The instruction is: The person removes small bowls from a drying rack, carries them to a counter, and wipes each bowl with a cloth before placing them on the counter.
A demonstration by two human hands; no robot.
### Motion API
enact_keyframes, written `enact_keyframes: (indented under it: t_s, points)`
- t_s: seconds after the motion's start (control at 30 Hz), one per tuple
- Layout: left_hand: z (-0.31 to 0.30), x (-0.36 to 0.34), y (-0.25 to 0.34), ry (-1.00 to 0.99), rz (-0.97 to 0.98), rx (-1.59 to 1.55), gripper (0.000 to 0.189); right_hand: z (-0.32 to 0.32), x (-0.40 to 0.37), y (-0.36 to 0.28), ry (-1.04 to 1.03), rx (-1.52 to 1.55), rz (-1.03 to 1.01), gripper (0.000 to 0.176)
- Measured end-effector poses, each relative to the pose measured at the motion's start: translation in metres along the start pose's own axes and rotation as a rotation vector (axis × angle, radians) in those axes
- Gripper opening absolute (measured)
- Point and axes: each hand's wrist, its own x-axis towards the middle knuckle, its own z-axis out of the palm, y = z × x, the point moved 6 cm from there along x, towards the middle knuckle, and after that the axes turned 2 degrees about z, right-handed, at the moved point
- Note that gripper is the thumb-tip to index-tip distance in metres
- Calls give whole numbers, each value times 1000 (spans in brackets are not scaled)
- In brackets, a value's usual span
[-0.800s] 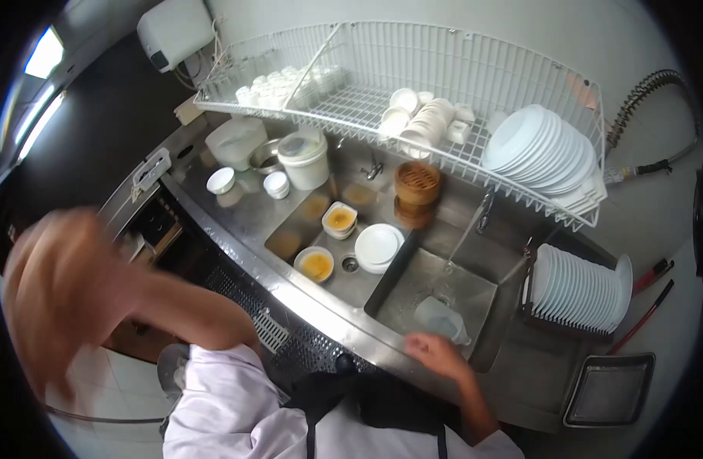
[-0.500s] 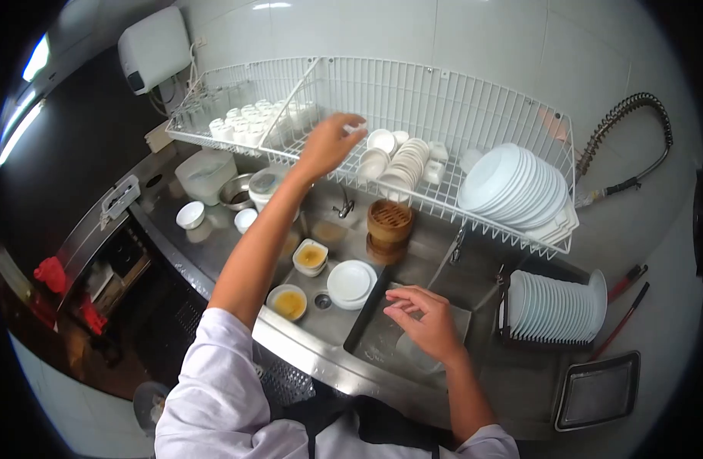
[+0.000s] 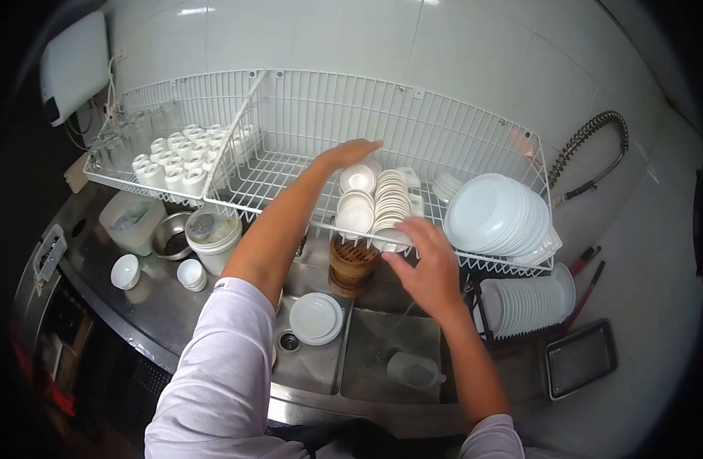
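My left hand [image 3: 353, 154] reaches over the white wire rack [image 3: 290, 187], its fingers stretched out just behind a short row of small white bowls [image 3: 356, 206]. Part of that hand's underside is hidden by the bowls. At the front edge of the rack is my right hand [image 3: 429, 264], thumb and fingers apart around the front end of a row of small white dishes [image 3: 393, 197]. Whether it touches the front dish I cannot make out. The dishes stand on edge, packed close together. White holders [image 3: 409, 178] sit just right of them.
Large white plates [image 3: 493, 218] fill the rack's right part; white cups [image 3: 175, 161] stand left. Below are a bamboo steamer [image 3: 350, 268], stacked plates [image 3: 316, 318] in the sink and a clear jug [image 3: 414, 370]. A spring hose [image 3: 588, 138] hangs right.
My right hand has risen from above the sink to the front of the small dishes. My left hand has moved right, behind the small bowls. The view has shifted.
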Motion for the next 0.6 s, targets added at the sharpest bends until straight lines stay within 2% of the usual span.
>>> enact_keyframes:
  t_s: [0.1,0.2,0.3,0.43,0.5,0.6]
  points:
    - [20,11,0,-136,-5,-49,100,8,16,13,-20,-60,58,57]
    - [24,7,3,-113,-78,-163,95,18,22,1,-2,-102,-32,56]
    - [23,1,6,-206,-141,-105,93,38,32,-5,-20,-149,-100,54]
    - [25,2,-5,-180,-113,3,90,70,51,3,-52,-275,-161,56]
    - [24,3,-9,-161,-60,55,87,85,65,12,-145,-354,-147,54]
    - [13,-8,-10,-51,-28,109,69,94,81,19,-289,-329,-61,49]
